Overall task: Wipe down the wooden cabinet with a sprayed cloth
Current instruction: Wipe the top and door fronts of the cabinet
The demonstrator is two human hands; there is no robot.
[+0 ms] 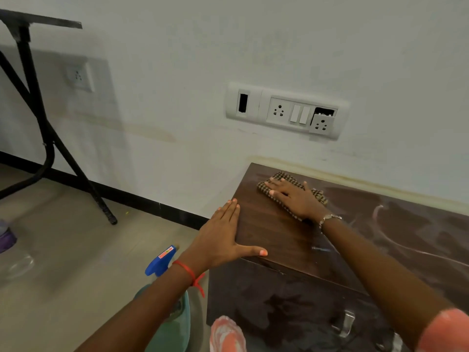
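A dark brown wooden cabinet [279, 232] stands against the wall at the lower right. On its top, near the back left corner, lies a brown checked cloth [284, 179]. My right hand [294, 199] lies flat on the cloth with its fingers spread, pressing it to the wood. At the cabinet's left edge my left hand [223, 240] rests open, the thumb on the top near the front corner and the fingers along the side. A spray bottle with a blue trigger head [161, 261] stands on the floor, partly hidden behind my left forearm.
A switch and socket panel [286, 111] sits on the wall above the cabinet. A black folding table leg [50, 138] stands at the left on the tiled floor. A metal handle [346, 323] shows on the cabinet's front. A purple object [6, 237] lies at the far left.
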